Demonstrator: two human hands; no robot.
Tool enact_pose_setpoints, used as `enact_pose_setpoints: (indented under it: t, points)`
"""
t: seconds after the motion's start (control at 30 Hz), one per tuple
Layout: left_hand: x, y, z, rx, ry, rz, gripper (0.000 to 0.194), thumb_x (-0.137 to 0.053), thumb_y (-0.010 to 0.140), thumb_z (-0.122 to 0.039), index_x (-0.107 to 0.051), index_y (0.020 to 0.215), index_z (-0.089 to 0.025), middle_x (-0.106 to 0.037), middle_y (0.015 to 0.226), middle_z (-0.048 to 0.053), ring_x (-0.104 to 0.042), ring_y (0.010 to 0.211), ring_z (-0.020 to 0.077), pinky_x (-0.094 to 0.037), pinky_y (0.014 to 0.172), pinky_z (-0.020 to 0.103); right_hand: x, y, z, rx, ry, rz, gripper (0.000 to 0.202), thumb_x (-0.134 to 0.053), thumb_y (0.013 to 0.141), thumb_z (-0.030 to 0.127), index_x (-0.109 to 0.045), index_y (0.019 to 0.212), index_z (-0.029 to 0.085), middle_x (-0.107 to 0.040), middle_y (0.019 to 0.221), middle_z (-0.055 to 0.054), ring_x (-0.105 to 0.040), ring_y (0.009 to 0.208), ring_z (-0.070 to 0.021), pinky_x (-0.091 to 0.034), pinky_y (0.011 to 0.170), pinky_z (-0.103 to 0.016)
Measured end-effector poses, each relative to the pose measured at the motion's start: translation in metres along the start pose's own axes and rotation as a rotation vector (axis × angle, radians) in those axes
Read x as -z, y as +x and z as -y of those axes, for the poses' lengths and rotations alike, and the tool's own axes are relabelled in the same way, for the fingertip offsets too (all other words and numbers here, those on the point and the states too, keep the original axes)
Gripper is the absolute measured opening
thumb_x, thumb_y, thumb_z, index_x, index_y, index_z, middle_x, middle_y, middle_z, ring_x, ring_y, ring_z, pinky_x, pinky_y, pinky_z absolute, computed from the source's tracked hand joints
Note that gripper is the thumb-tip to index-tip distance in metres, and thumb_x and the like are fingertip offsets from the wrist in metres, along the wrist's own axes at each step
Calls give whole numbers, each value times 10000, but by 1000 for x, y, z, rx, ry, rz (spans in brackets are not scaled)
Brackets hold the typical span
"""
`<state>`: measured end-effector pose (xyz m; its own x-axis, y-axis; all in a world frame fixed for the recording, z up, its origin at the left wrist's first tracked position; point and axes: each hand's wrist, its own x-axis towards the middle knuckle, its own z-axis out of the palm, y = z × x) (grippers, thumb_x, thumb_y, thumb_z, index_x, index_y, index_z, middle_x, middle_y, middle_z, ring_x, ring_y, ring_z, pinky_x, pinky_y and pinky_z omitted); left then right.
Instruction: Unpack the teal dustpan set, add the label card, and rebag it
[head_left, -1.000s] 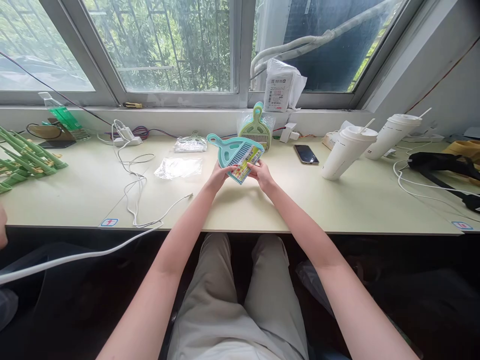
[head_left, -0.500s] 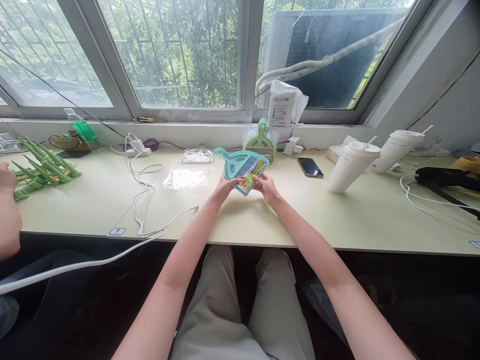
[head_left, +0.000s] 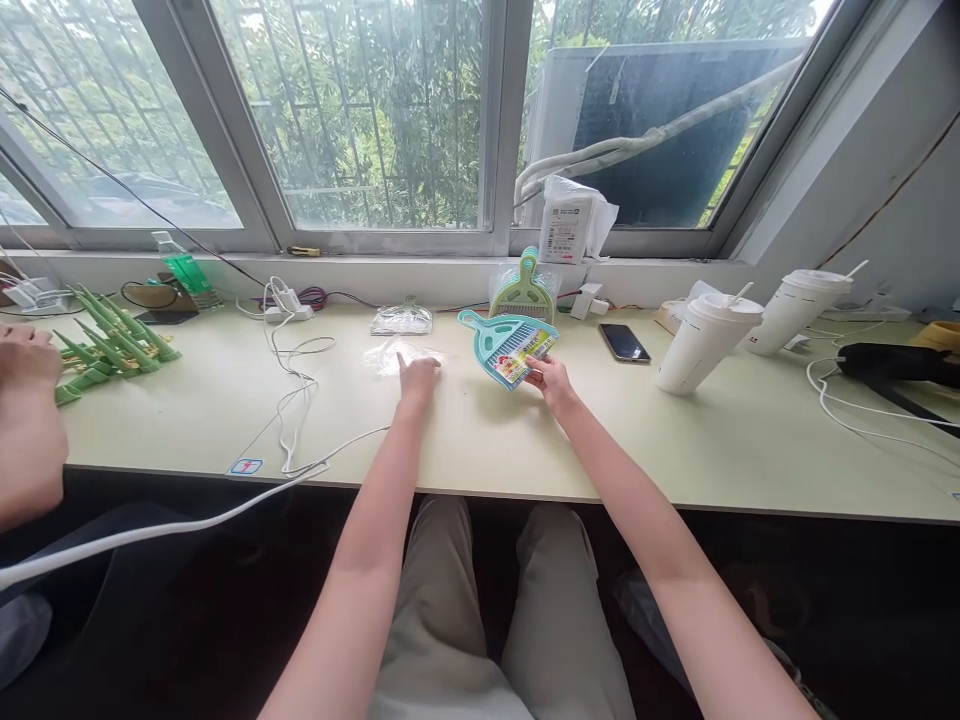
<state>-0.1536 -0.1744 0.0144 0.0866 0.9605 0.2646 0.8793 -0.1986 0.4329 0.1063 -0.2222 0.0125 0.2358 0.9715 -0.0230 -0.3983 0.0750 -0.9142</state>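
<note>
My right hand (head_left: 550, 381) grips a small teal dustpan (head_left: 487, 338) by its lower right corner, holding it tilted above the table. A grey-toothed strip and a colourful printed label (head_left: 521, 360) show on the dustpan's front, and its handle points up and left. My left hand (head_left: 419, 380) is at a crumpled clear plastic bag (head_left: 384, 358) lying on the table, fingers closed on its right part; the fingertips are partly hidden. Behind the dustpan stand several green dustpans (head_left: 523, 285) in clear wrapping, against the window wall.
A wrapped item (head_left: 402, 318) lies behind the bag. White cables (head_left: 289, 400) run across the left side. On the right are a phone (head_left: 624, 343) and two white cups (head_left: 705, 345). Another person's hand (head_left: 30, 370) rests beside green woven leaves (head_left: 120, 340) at far left.
My left hand has let go of the dustpan and moved left to the plastic bag, which has shifted slightly right. The dustpan, now in my right hand alone, has moved a little right.
</note>
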Motion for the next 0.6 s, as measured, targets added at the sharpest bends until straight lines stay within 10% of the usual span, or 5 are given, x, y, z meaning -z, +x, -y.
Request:
enact_pose_setpoints:
  t: [0.2, 0.3, 0.4, 0.5, 0.6]
  points:
    - [9, -7, -14, -381, -240, -300, 446, -427, 771, -33, -752, 853, -329, -534, 1397, -39, -326, 1408, 240, 94, 1195, 580, 1, 0, 3, -9, -7, -43, 88, -648, 807, 108, -641, 870, 169, -744, 816, -16, -707, 682, -133, -618, 730, -279]
    - [7, -6, -5, -360, -404, -117, 359, -473, 750, -77, -755, 824, -287, -612, 1271, 38, -476, 1290, 259, -129, 1196, 564, 4, 3, 2, -3, 5, -70, 89, -644, 806, 108, -642, 869, 171, -745, 824, -15, -709, 696, -132, -616, 742, -277]
    - [4, -3, 7, -302, -371, 33, 292, -527, 683, -71, -735, 780, -252, -674, 1096, 74, -514, 1256, 285, -30, 1179, 609, 8, 9, -2, -5, 9, -74, 109, -658, 792, 105, -644, 877, 172, -745, 816, -11, -714, 703, -136, -615, 754, -281]
    - [12, -3, -1, -235, -340, -191, 313, -509, 678, -30, -713, 811, -227, -604, 1250, 89, -297, 1433, 314, 161, 1135, 627, 11, 14, -5, -19, 11, -78, 128, -659, 784, 95, -643, 888, 168, -745, 813, -9, -717, 702, -135, -615, 734, -269]
    - [36, -29, -42, -234, -514, -370, 316, -488, 761, -65, -698, 933, -227, -537, 1339, 88, -208, 1469, 313, 58, 1173, 631, 12, 16, -7, -34, 9, -109, 129, -642, 791, 86, -641, 890, 168, -742, 798, -3, -708, 671, -125, -614, 689, -250]
